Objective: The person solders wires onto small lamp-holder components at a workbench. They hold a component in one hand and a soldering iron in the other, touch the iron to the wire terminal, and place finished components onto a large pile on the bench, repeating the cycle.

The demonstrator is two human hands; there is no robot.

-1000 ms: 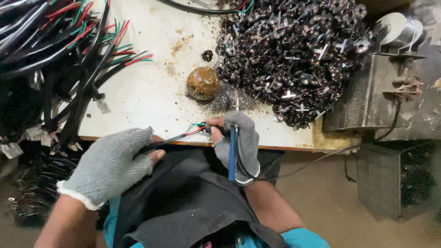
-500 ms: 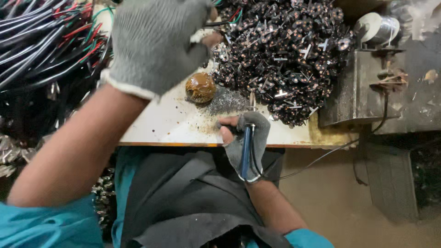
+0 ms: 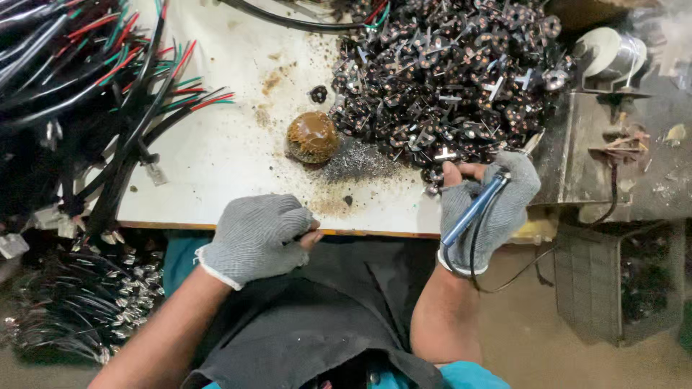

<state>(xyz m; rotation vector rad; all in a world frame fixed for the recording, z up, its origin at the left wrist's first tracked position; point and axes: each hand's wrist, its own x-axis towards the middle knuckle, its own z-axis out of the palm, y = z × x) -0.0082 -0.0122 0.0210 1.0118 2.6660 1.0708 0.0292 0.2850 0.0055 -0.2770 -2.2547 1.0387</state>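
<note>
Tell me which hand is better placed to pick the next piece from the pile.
Probably left. The left hand is closed loosely at the table edge with nothing visible in it. The right hand, though nearer the pile of small metal parts, grips a blue-handled tool.

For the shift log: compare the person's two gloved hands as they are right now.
The right hand grips a blue-handled tool near the pile of small metal parts; the left hand holds nothing visible. The right rests over the table; the left sits curled at its front edge. Both wear grey knit gloves.
</note>
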